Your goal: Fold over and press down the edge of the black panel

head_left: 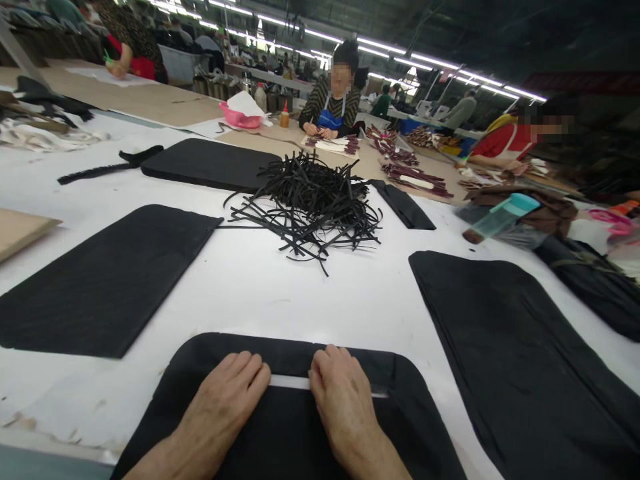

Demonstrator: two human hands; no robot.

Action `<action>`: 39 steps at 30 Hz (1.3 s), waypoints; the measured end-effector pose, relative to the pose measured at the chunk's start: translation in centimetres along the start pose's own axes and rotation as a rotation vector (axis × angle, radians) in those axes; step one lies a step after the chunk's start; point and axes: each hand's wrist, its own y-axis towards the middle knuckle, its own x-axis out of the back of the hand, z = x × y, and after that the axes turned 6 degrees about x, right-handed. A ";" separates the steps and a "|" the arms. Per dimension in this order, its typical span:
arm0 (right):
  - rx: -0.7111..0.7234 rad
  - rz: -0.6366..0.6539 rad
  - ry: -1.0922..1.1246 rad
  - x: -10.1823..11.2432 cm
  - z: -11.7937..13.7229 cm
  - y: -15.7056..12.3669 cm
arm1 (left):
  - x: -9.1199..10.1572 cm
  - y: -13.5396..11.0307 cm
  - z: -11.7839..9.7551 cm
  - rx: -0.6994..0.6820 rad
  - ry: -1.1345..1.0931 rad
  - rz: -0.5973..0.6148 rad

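Observation:
A black fabric panel (300,433) with rounded corners lies on the white tabletop right before me. A black band (287,357) runs along its far edge, with a narrow white strip (290,382) showing below it. My left hand (225,393) rests on the band left of centre, its fingers curled together over the fabric. Just to the right, my right hand (345,393) grips the same band with bent fingers. A short stretch of band and white strip shows between the hands. Both sets of fingertips are partly hidden.
Black panels lie at left (105,280) and right (530,360). A heap of thin black strips (320,200) sits beyond my hands, beside a black panel stack (210,163). A bottle (503,217) lies at right. Across the table a person (333,100) handles strips.

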 end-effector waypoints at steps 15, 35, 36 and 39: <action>-0.093 0.122 0.020 1.5 0.7 0.6 | 0.8 -1.2 -2.3 -0.113 0.345 0.110; -0.152 0.259 0.158 2.1 0.2 0.4 | 0.3 -0.4 -2.1 -0.040 0.319 0.127; -0.153 0.265 0.166 2.2 0.2 0.4 | 0.6 -0.7 -1.5 -0.043 0.298 0.127; -0.155 0.283 0.177 2.3 0.1 0.5 | 1.6 -1.4 -0.2 -0.025 0.280 0.172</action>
